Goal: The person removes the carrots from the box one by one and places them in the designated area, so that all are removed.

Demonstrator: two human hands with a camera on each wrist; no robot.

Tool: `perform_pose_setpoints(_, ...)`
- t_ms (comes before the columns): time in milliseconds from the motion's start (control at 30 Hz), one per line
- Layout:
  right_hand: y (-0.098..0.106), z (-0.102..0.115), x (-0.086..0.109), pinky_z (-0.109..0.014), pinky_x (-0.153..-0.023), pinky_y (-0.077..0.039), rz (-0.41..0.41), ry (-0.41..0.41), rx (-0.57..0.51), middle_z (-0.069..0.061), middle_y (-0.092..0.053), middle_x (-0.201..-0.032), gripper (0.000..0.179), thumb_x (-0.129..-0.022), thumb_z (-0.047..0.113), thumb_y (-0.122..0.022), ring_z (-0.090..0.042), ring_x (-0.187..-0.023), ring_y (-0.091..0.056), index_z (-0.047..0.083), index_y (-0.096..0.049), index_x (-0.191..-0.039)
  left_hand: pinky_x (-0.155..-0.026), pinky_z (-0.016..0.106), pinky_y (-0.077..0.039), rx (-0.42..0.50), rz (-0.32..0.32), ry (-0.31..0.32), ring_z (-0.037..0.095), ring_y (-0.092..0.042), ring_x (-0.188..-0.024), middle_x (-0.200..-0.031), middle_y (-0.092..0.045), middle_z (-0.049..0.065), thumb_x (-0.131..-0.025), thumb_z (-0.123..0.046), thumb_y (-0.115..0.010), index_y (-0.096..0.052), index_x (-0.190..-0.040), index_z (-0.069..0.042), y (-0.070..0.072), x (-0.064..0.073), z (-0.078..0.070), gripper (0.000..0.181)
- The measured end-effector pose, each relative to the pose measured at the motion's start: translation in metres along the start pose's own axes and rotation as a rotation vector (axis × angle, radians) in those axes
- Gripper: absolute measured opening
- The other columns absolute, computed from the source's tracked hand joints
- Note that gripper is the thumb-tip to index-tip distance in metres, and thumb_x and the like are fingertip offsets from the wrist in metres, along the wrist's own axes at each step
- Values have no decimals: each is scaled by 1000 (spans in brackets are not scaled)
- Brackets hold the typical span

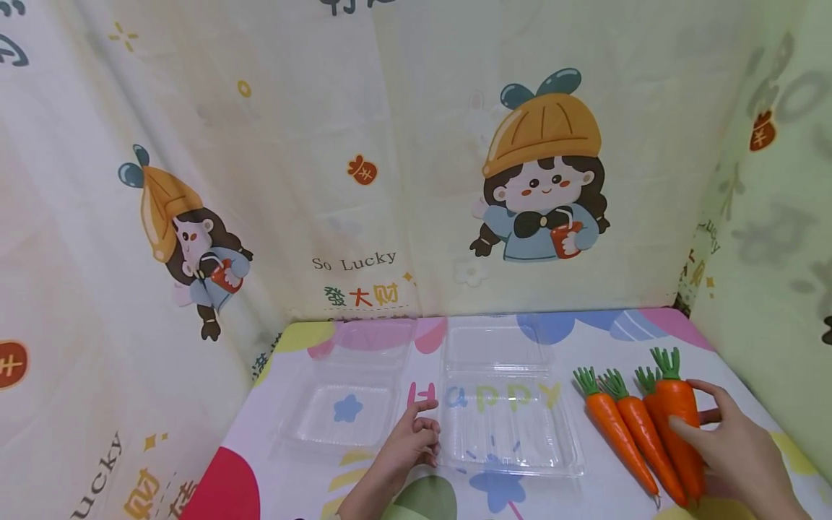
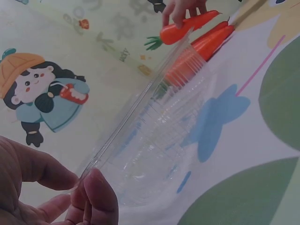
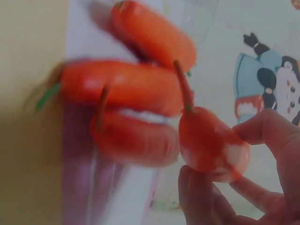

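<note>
On the right, my right hand (image 1: 741,437) grips an orange carrot (image 1: 677,412) with a short green top, thumb on one side and fingers on the other. In the right wrist view the carrot (image 3: 204,140) points its thin root tip at the camera. Beside it on the table lie several more carrots (image 1: 617,430), tops toward the back. My left hand (image 1: 412,444) pinches the left rim of a clear plastic hinged container (image 1: 507,426), whose lid (image 1: 495,347) is folded back. The left wrist view shows thumb and fingers meeting at that rim (image 2: 117,129).
A second clear hinged container (image 1: 347,415) stands left of the first, its lid (image 1: 370,339) also laid back. The table has a printed cover (image 1: 279,469) with coloured shapes and letters. Printed cloth curtains (image 1: 416,202) enclose the back and both sides.
</note>
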State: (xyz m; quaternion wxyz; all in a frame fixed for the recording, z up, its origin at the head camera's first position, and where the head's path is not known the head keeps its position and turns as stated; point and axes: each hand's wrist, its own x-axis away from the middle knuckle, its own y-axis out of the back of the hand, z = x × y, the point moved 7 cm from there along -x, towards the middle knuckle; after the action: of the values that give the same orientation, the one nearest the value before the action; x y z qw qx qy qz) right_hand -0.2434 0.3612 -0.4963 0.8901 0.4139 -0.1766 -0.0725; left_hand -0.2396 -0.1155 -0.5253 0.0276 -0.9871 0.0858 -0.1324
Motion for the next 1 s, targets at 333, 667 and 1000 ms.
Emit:
perform_pose_setpoints(333, 6, -29, -16, -38, -59, -56, -48, -93, 58, -39, -53, -105, 99, -88, 39, -79, -36, -79, -58, -7, -21, -153, -53, 22, -50, 2, -7, 7, 14, -53, -67, -91, -52, 0, -88, 3, -56, -37, -148, -2, -1, -1, -1, 63)
perform_pose_setpoints(667, 0, -50, -29, -37, -60, -55, -14, -79, 126, -37, -57, -100, 95, -87, 43, -79, -34, -79, -59, -10, -26, -145, -53, 22, -50, 4, -4, 1, 13, -54, -67, -91, -52, 1, -87, 2, -55, -37, -149, -1, -1, 0, -2, 64)
perform_pose_setpoints(1000, -3, -52, -34, -53, -75, -54, 84, -18, 186, -44, -57, -115, 91, -92, 49, -70, -46, -90, -64, -12, -26, -143, -53, 22, -49, -5, -10, -7, 14, -52, -66, -92, -52, 1, -86, 2, -54, -37, -149, -1, -1, 2, -1, 65)
